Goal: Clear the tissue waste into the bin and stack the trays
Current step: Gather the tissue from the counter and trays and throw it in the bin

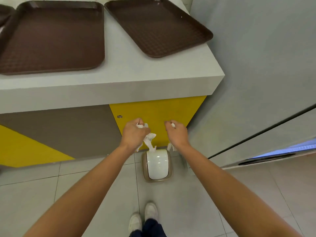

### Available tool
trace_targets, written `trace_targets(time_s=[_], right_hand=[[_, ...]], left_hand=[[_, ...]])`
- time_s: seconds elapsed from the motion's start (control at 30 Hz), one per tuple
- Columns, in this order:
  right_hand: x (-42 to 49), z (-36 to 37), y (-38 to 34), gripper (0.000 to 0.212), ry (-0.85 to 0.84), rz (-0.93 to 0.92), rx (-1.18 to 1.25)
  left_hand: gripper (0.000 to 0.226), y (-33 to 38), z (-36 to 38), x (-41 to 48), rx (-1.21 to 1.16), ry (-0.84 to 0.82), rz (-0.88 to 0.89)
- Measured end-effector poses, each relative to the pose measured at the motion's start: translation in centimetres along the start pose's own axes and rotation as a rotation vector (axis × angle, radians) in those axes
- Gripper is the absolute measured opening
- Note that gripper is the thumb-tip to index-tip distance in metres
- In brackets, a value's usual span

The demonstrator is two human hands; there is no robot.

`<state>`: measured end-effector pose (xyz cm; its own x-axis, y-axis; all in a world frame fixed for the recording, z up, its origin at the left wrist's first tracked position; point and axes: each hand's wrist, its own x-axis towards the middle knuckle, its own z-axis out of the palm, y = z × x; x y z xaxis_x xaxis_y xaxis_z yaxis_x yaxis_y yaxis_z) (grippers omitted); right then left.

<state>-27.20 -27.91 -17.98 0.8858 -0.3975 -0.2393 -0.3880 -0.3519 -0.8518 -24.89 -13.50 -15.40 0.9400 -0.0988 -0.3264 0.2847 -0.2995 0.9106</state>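
Observation:
A small bin (157, 165) with a white swing lid and a beige rim stands on the floor against the yellow cabinet front. My left hand (134, 132) grips crumpled white tissue (149, 139) that hangs down to the bin's lid. Right of it, my right hand (177, 133) holds a smaller wad of tissue (171, 147), of which bits show above and below the fist. Both hands hover just above the bin. Two brown trays lie flat on the white counter, one (51, 38) at the left, one (157, 26) at the right, turned at an angle.
A third brown tray (4, 14) shows at the far left edge. The counter's thick front edge (119, 93) overhangs the cabinet. A grey wall and a door panel (265, 100) close off the right. My feet (145, 218) stand on the tiled floor behind the bin.

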Motion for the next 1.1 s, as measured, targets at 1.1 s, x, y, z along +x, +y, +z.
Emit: trace_targets(time_s=[1.1], right_hand=[[4.8, 18.7, 36.6, 0.027, 0.043, 1.071, 0.666]], left_hand=[[0.022, -35.5, 11.1, 9.3, 0.074, -0.256, -0.288]])
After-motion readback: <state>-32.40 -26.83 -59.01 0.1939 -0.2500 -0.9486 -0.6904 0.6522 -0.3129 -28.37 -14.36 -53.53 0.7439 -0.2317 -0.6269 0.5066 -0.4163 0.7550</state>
